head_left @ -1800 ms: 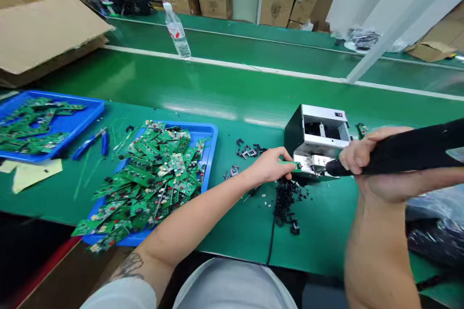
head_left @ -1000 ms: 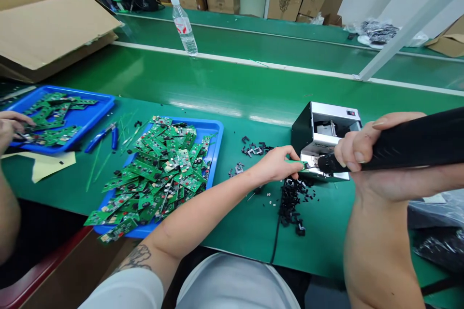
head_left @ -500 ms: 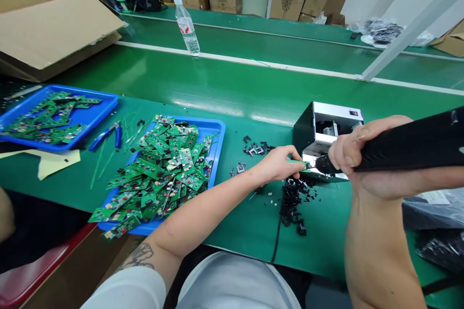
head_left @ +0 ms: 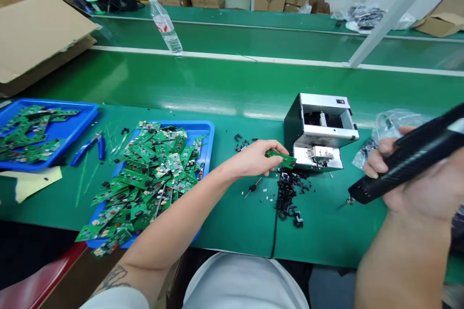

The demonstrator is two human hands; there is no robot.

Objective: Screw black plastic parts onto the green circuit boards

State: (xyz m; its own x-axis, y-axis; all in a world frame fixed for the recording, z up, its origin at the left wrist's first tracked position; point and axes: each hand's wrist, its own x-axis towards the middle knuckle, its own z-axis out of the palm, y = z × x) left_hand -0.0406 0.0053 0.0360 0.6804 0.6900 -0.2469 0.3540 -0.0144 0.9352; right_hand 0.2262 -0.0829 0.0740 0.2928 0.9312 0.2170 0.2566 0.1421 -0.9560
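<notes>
1. Along the worktop (head_left: 232, 236), a blue tray (head_left: 209, 142) carries a heap of green circuit boards (head_left: 152, 169).
2. The left hand (head_left: 253, 159) pinches a small green circuit board (head_left: 281, 158) between narrowly closed fingers, just left of the metal benchtop machine (head_left: 319, 130). A grip on the board's edge would best keep its soldered parts clear.
3. Black plastic pieces (head_left: 286, 198) lie below the board, not touching it.
4. At the right, the right hand (head_left: 416, 198) has its fingers wrapped around a black electric screwdriver (head_left: 409, 161).
</notes>
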